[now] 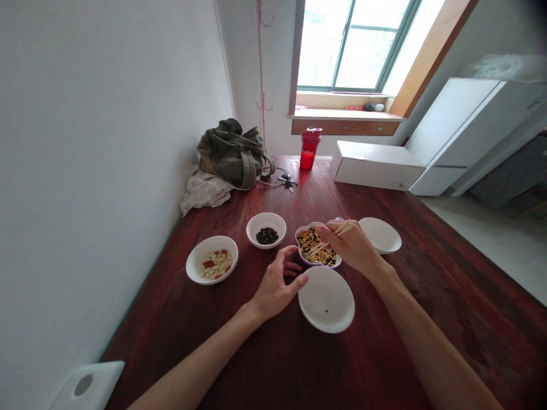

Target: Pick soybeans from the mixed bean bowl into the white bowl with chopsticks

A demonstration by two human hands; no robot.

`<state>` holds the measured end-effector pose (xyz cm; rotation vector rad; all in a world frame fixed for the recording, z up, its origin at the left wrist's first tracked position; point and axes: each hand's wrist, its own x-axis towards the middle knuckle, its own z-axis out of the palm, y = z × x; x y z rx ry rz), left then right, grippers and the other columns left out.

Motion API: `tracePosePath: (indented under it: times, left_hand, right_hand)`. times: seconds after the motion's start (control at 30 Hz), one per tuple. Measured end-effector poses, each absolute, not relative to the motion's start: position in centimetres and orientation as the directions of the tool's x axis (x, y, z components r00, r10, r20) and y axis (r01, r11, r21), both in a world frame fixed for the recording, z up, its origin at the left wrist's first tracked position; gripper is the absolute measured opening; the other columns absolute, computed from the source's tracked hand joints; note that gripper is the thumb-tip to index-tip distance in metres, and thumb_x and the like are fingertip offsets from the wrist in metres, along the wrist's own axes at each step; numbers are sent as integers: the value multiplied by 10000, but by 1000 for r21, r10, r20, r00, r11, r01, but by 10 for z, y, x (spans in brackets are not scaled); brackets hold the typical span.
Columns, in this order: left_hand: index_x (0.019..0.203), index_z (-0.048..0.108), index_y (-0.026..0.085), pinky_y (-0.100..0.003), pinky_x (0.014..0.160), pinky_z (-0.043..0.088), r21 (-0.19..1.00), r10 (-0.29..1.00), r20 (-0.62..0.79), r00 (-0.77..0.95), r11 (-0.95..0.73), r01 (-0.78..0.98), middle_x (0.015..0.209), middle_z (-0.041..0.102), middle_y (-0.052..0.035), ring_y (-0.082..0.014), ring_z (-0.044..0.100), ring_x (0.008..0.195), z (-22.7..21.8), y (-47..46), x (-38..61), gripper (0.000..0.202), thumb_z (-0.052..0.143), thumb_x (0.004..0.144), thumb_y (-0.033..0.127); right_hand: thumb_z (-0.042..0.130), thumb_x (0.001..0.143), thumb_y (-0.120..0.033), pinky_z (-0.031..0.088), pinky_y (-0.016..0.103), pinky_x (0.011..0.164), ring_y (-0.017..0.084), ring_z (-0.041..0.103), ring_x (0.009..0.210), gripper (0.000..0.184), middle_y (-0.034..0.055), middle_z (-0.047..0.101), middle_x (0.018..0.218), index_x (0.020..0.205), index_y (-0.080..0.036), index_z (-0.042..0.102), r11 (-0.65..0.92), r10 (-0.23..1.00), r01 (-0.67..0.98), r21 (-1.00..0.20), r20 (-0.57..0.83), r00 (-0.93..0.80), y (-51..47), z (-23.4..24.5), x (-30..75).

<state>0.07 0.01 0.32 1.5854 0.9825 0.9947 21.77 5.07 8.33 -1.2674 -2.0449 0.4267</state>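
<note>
My right hand (348,246) holds a pair of wooden chopsticks (337,235), their tips reaching into a scalloped purple-rimmed bowl (320,263) of yellow soybeans and black beans. My left hand (277,283) rests spread on the table, its thumb touching the rim of a white bowl (327,291) that has one dark bean inside. Farther left stand a white bowl of black beans (265,223) and a white bowl of pale slices with red pieces (194,263). A shallow white dish (382,234) sits just beyond my right hand.
The bowls stand on a dark red wooden table (397,307), with a wall along its left side. At the far end are a red cup (310,149), an olive bag (233,155), keys (287,182), a crumpled cloth (205,191) and a white box (376,165).
</note>
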Motion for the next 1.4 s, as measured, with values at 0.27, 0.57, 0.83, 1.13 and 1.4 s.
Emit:
tracePosePath:
  times: [0.27, 0.57, 0.83, 1.13, 1.4]
  left_hand:
    - [1416, 441, 210, -409, 913, 608, 974, 930, 127, 344, -183, 134, 1464, 536, -173, -221, 703, 1043, 5, 0, 1, 614, 721, 882, 323]
    - [1414, 450, 214, -408, 911, 609, 975, 931, 133, 341, -185, 126, 1462, 540, -169, -221, 703, 1040, 4, 0, 1, 611, 722, 881, 339]
    - [1412, 448, 214, -403, 909, 609, 974, 930, 132, 344, -185, 129, 1466, 538, -171, -221, 704, 1043, 3, 0, 1, 608, 720, 883, 337]
    - [1415, 449, 214, -404, 908, 611, 974, 931, 135, 339, -188, 127, 1459, 542, -171, -220, 704, 1039, 3, 0, 1, 613, 721, 883, 349]
    - [1408, 452, 213, -399, 907, 610, 974, 931, 139, 338, -191, 125, 1450, 550, -166, -219, 706, 1036, 4, 0, 1, 602, 720, 883, 337]
  right_hand:
    - [494, 1023, -401, 398, 275, 626, 136, 574, 544, 466, -8, 644, 547, 628, -193, 627, 466, 880, 661, -588, 384, -279, 51, 83, 217]
    - [501, 1014, -427, 399, 274, 581, 143, 563, 544, 443, -5, 654, 578, 670, -199, 662, 476, 879, 614, -630, 373, -298, 50, 83, 217]
    - [495, 1016, -454, 391, 281, 590, 146, 561, 544, 467, 0, 651, 565, 647, -199, 627, 468, 883, 628, -622, 364, -297, 50, 83, 217]
    - [497, 1020, -455, 391, 268, 583, 143, 584, 559, 474, 4, 661, 582, 644, -202, 637, 461, 885, 640, -615, 370, -283, 50, 81, 215]
    - [481, 1026, -451, 414, 261, 587, 149, 592, 584, 483, 20, 671, 630, 631, -204, 612, 453, 890, 613, -647, 363, -275, 49, 81, 212]
